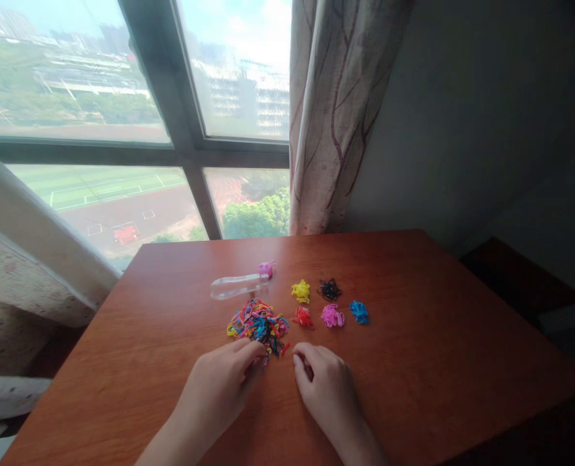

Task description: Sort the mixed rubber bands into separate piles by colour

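Observation:
A mixed pile of small coloured rubber bands [258, 320] lies on the wooden table. My left hand [229, 375] reaches to the pile's near edge, its fingers bent together at the bands; what they pinch, if anything, is hidden. Just right of the pile, my right hand [328, 378] rests low over the table with thumb and forefinger closed, and anything between them is too small to make out. Beyond it are separate heaps: red bands [303, 318], pink bands [333, 316], blue bands [359, 312], yellow bands [301, 291] and black bands [330, 289].
Behind the mixed pile a clear plastic container [238, 286] lies on its side, with a pink object [266, 269] by its right end. The brown table [413, 362] stands against a window [190, 152]. A patterned curtain [336, 116] hangs at its back edge.

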A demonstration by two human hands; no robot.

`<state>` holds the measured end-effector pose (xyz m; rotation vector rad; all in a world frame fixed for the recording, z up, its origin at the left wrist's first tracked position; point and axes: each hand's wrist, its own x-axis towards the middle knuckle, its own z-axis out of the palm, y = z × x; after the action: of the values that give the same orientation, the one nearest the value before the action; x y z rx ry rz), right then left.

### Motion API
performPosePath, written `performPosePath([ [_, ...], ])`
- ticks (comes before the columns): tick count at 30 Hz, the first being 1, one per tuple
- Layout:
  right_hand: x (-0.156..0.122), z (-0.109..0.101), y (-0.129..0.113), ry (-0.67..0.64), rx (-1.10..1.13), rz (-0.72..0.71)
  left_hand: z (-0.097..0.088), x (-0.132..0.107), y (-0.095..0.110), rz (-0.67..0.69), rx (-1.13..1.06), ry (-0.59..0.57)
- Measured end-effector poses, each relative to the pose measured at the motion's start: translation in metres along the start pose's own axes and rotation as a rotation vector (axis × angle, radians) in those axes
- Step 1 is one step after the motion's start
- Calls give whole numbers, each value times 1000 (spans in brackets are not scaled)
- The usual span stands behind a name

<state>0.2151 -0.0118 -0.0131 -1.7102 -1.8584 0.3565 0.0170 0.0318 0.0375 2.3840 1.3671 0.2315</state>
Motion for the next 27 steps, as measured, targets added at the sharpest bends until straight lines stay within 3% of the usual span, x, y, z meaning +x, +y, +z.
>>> performPosePath([
  [7,0,3,1,3,11,-5,21,-22,-14,14,-135,-17],
  [12,-1,3,-6,-13,28,-18,22,-27,-23,-33,-131,47],
  [27,-5,21,-40,-68,43,-117,23,-25,-26,-50,-124,61],
])
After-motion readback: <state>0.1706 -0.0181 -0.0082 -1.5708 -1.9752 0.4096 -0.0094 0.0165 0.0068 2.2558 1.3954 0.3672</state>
